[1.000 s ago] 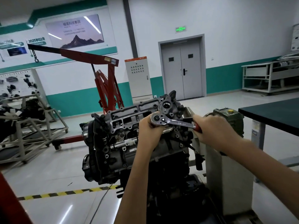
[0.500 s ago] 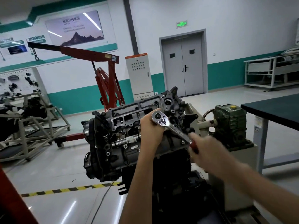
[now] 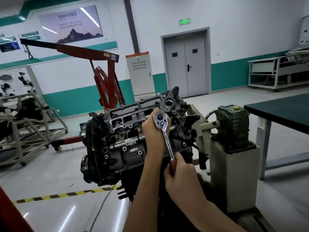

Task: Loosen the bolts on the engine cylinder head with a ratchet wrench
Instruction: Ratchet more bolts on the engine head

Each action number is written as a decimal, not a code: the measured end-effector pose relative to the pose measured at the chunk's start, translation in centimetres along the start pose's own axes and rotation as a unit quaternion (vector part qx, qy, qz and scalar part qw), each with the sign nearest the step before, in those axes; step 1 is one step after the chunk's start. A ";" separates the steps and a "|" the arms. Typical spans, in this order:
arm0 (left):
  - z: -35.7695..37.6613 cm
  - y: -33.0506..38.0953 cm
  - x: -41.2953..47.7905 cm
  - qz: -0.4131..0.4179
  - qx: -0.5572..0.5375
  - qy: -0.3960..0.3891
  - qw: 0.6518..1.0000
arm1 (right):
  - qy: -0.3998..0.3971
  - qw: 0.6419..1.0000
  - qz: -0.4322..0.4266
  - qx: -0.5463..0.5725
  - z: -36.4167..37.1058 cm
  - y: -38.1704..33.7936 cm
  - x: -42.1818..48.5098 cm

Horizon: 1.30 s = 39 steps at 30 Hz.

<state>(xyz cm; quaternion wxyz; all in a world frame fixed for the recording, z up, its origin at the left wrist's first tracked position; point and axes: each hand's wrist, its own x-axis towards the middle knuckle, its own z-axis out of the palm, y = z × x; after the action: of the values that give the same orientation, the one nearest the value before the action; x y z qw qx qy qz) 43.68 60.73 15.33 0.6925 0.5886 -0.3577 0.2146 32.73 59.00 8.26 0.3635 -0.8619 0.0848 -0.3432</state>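
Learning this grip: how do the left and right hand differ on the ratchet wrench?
The left hand holds the ratchet wrench at its chrome head; the right hand grips the red handle. The left hand is at the engine; the right hand lower, nearer the camera. Both hold it.

- The green banner (image 3: 29, 34) on the wall at ten o'clock reads "2025年02月".
- The poster (image 3: 71, 24) with a mountain at eleven o'clock carries lines of white characters, too blurred to read.
- The sign (image 3: 184, 22) above the door (image 3: 184, 64) at twelve o'clock glows green. Its characters cannot be made out.
- The orange strip (image 3: 137, 54) along the top of the grey cabinet (image 3: 140, 76) holds small print that is unreadable.
- The white label (image 3: 131, 141) on the engine (image 3: 117, 158), near the middle, shows dark bars. Its print is too small to read.
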 end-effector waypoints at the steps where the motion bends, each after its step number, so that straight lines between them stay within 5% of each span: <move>1: -0.1 -0.2 0.2 -0.027 -0.016 -0.002 1.000 | 0.001 1.000 0.001 0.014 0.6 -0.2 -0.1; 7: -1.2 0.2 0.8 -0.038 0.055 -0.061 0.996 | -0.040 0.989 -0.064 -0.128 -4.9 2.7 2.5; 11: -1.7 0.7 0.8 -0.001 0.051 -0.102 0.993 | -0.049 0.932 -0.175 -0.315 -10.7 3.9 7.9; 14: -1.7 1.0 0.8 0.000 0.042 -0.104 0.994 | -0.010 0.916 -0.181 -0.359 -11.9 3.2 10.4; 17: -1.9 0.8 0.3 0.026 0.068 -0.082 0.994 | -0.012 0.942 -0.122 -0.313 -9.7 3.7 8.0; 21: -1.1 0.7 -0.3 0.029 0.074 -0.033 0.996 | -0.010 0.994 -0.014 -0.105 -3.2 1.6 1.5; 26: -1.0 1.0 0.1 -0.013 0.017 -0.038 0.999 | 0.003 1.000 0.008 0.015 0.9 -0.2 0.0; 33: -1.5 0.8 0.7 -0.027 0.063 -0.077 0.995 | -0.058 0.969 -0.122 -0.207 -7.7 3.9 5.1; 36: -1.7 0.9 0.8 -0.012 0.050 -0.094 0.994 | -0.029 0.921 -0.188 -0.341 -10.9 3.9 8.9; 39: -1.9 0.9 0.8 0.003 0.044 -0.096 0.994 | -0.002 0.909 -0.175 -0.378 -11.6 3.1 10.4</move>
<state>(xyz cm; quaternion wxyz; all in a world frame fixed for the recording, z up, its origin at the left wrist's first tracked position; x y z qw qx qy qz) 44.04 62.62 16.45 0.6277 0.6351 -0.4148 0.1747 33.29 46.05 17.52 -0.0550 -0.9365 0.0548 -0.3420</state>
